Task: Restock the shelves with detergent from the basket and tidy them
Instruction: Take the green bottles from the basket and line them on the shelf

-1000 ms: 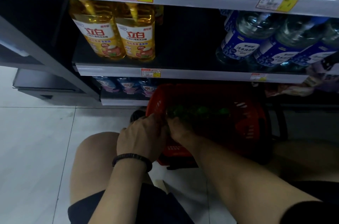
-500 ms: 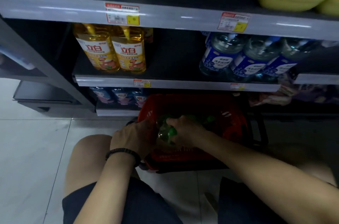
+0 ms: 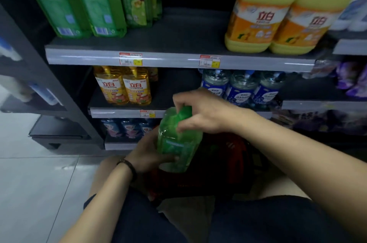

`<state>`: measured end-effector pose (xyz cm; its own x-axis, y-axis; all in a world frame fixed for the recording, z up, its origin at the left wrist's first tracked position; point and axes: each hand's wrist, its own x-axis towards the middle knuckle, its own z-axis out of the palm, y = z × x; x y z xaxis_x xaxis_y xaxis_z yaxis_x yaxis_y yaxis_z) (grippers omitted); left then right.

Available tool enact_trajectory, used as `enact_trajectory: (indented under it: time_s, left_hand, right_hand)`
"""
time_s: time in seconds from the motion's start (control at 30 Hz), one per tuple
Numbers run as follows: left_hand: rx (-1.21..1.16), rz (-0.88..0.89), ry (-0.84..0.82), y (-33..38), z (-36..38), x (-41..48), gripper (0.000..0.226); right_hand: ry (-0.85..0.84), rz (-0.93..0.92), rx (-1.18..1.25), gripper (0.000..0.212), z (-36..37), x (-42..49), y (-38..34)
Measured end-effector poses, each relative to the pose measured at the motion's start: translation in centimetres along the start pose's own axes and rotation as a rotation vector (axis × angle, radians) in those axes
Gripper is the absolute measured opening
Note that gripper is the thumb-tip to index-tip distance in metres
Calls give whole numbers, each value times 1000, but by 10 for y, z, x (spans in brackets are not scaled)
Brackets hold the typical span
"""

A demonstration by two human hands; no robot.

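Head view: one green translucent plastic detergent bottle was held roughly upright above the red plastic basket, in front of the shelves and on none of them. The right hand had its fingers curled round the green cap. The left hand gripped the lower body. The dark middle shelf showed a bare stretch between amber bottles at its left end and blue-labelled bottles. Judgement: placing and tidying remained. Basket contents could not be made out.

Shop, price-tagged shelves, stocked detergent bottles
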<state>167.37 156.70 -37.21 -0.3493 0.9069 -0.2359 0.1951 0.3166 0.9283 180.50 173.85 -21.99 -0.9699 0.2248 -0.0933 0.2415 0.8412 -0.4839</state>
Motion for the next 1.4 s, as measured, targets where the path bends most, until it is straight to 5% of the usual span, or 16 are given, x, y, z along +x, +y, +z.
enact_trajectory:
  time_s: [0.23, 0.37, 0.47, 0.6, 0.83, 0.97, 1.1, 1.23, 1.33, 1.4]
  left_hand:
    - [-283, 149, 285, 56, 13, -7, 73]
    - [-389, 182, 387, 76, 8, -6, 67]
    - [-452, 215, 432, 91, -6, -4, 86]
    - [-489, 229, 467, 109, -30, 6, 89]
    - [-401, 124, 401, 156, -82, 31, 66]
    - [-420, 79, 269, 181, -114, 48, 56]
    - [-276, 136, 315, 193, -142, 66, 34]
    - [-227, 154, 395, 186, -174, 95, 84]
    - [-223, 179, 419, 189, -190, 113, 48]
    - [-114, 207, 490, 192, -197, 124, 63]
  right_hand:
    - [226, 37, 237, 44, -63, -5, -16]
    - [417, 37, 476, 67, -60, -8, -2]
    - [330, 109, 520, 84, -46, -9, 14]
    - [174, 73, 672, 59, -31, 1, 14]
    - [306, 145, 948, 35, -34, 54, -8]
    - [379, 166, 995, 39, -53, 88, -14]
    - [465, 184, 1036, 36, -67, 125, -12]
    - [553, 215, 1062, 47, -79, 169, -7]
    - [594, 198, 1041, 45, -93, 198, -4]
    - [594, 168, 1071, 47, -98, 213, -2]
